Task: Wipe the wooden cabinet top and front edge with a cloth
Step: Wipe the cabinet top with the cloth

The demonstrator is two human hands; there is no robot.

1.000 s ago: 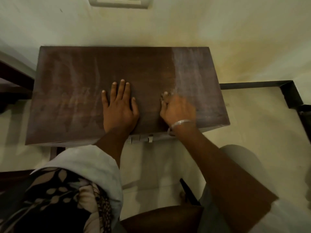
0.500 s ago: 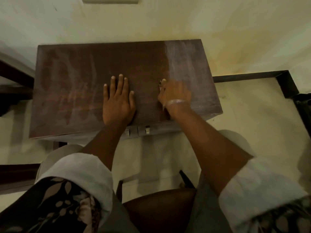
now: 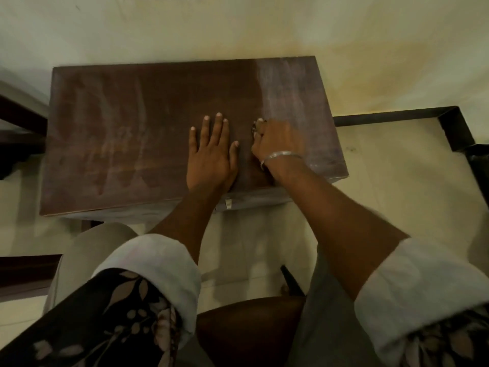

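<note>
The dark wooden cabinet top [image 3: 127, 120] fills the middle of the view; its front edge [image 3: 148, 209] faces me. My left hand [image 3: 211, 152] lies flat on the top with fingers spread, holding nothing. Just to its right, my right hand [image 3: 277, 140], with a silver bangle on the wrist, is curled shut and pressed onto the wood. A dark brown cloth [image 3: 258, 169] shows under its palm and is hard to tell apart from the wood. Right of that hand the top is pale and dusty [image 3: 293, 91]; left of it the wood is darker with faint streaks.
A cream wall [image 3: 238, 27] runs behind the cabinet. A black metal frame [image 3: 397, 119] stands on the tiled floor at the right. Dark furniture [image 3: 18, 133] sits at the left edge. A small metal latch [image 3: 228, 203] hangs under the front edge. My knees are below.
My right hand slid a little away from the front edge, further onto the top. The left hand stayed flat in place. My head pulled back slightly.
</note>
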